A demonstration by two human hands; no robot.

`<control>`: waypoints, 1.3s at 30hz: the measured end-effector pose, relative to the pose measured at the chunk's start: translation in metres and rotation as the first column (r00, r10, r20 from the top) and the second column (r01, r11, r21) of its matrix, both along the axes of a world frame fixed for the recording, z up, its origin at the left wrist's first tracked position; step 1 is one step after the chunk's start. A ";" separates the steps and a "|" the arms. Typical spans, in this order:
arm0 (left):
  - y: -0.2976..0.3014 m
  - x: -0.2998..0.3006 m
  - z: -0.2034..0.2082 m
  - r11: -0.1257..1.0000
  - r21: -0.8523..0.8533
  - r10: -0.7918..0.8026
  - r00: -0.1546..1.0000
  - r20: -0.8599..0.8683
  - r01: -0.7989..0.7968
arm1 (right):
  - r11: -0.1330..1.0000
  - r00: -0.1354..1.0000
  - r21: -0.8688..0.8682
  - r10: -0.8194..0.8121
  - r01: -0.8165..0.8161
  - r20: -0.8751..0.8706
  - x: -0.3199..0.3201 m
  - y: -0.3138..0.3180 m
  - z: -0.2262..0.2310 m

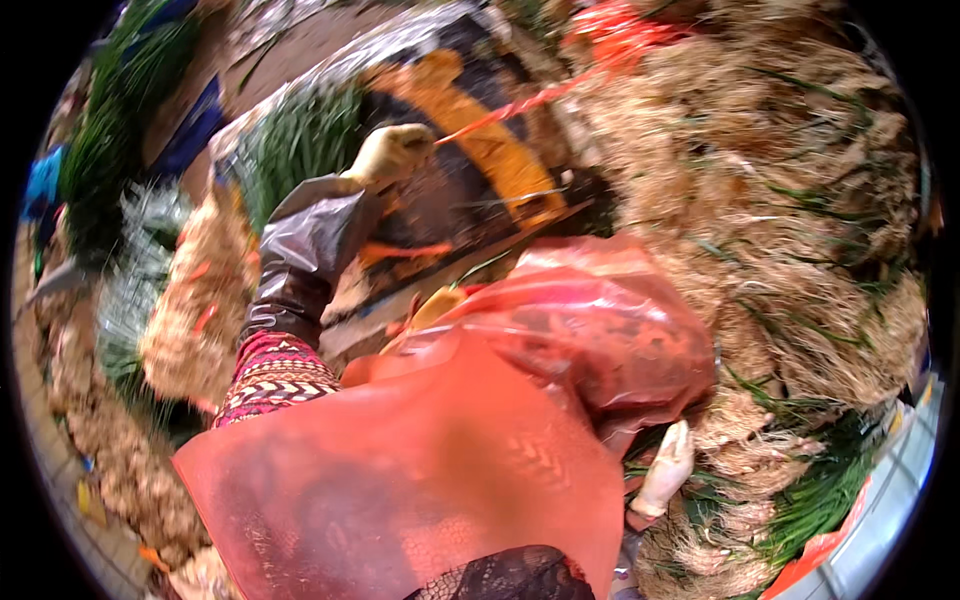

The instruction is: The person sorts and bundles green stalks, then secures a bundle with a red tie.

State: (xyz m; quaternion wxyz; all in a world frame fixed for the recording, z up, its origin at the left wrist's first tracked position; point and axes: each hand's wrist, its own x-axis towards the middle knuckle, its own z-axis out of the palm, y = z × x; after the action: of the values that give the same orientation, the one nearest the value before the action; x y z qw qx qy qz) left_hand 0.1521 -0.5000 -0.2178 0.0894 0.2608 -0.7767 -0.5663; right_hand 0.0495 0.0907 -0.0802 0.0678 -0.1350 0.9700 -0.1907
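My left hand (397, 155), in a pale yellowish glove, is closed on an orange plastic strip (520, 104). The strip runs taut to a tangle of orange strips (622, 38) lying on the pile at the upper right. My right hand (668, 472), in a whitish glove, is low on the right beside my lap. Its fingers are stretched out close together, and nothing shows in them. Next to it lie pale, stringy roots (770, 210) of a large heap of green-leaved plants.
A translucent orange-red plastic sheet (420, 470) covers my lap. Ahead is a dark surface with a yellow-orange band (510, 165). Green leaf bundles lie on the left (310, 135) and lower right (825, 500). A pale blue rim (905, 500) edges the right side.
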 end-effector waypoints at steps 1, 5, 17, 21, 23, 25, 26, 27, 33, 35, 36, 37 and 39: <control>0.007 0.046 -0.002 0.954 -0.297 0.052 0.999 -0.011 -0.053 | 0.999 0.999 0.024 0.034 -0.034 0.000 -0.004 0.000 0.000; 0.010 0.187 -0.019 0.707 -0.676 0.171 0.879 0.446 0.206 | 0.974 0.980 0.115 0.199 -0.194 -0.029 -0.021 -0.008 0.005; -0.020 0.326 -0.085 0.828 -0.556 0.486 0.578 0.655 -0.067 | 0.985 0.987 -0.068 0.160 -0.159 0.007 0.001 0.015 -0.004; -0.008 0.188 0.015 0.804 -0.571 0.344 0.652 0.675 0.166 | 0.986 0.984 -0.013 0.167 -0.169 -0.065 0.001 0.027 -0.015; -0.010 0.141 0.035 0.638 -0.748 0.304 0.833 0.462 0.182 | 0.980 0.977 0.019 0.198 -0.197 -0.080 -0.002 0.025 -0.015; -0.011 0.091 0.063 0.508 -0.856 0.202 0.953 0.225 0.095 | 0.972 0.965 0.037 0.236 -0.233 -0.114 -0.003 0.020 -0.013; -0.018 0.073 0.078 0.522 -0.852 0.072 0.994 0.079 0.029 | 0.970 0.963 0.027 0.242 -0.241 -0.117 -0.003 0.020 -0.013; -0.005 0.050 0.109 0.519 -0.855 0.076 0.996 0.050 0.004 | 0.973 0.965 0.023 0.233 -0.232 -0.121 -0.002 0.021 -0.015; -0.001 0.071 0.138 0.534 -0.837 0.001 0.990 -0.141 -0.120 | 0.980 0.969 0.008 0.196 -0.197 -0.152 0.005 0.030 -0.029; -0.022 0.119 0.080 0.609 -0.791 0.032 0.999 -0.043 -0.054 | 0.974 0.965 0.022 0.227 -0.226 -0.134 0.002 0.025 -0.025; -0.023 0.137 0.057 0.735 -0.677 0.127 0.979 0.160 0.015 | 0.978 0.972 0.019 0.210 -0.209 -0.104 0.001 0.021 -0.022; -0.032 0.166 0.023 0.637 -0.758 0.172 0.934 0.315 0.138 | 0.977 0.974 -0.019 0.211 -0.213 -0.082 0.001 0.016 -0.017; -0.030 0.183 -0.010 0.660 -0.704 0.209 0.836 0.507 0.262 | 0.973 0.968 0.058 0.228 -0.223 -0.102 0.004 0.021 -0.016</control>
State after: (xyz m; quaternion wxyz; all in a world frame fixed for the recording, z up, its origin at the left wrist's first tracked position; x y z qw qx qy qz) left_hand 0.3352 -0.5299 -0.2280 -0.0460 0.3387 -0.9348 -0.0963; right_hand 0.0534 0.1121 -0.0964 0.0394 -0.2529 0.9547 -0.1518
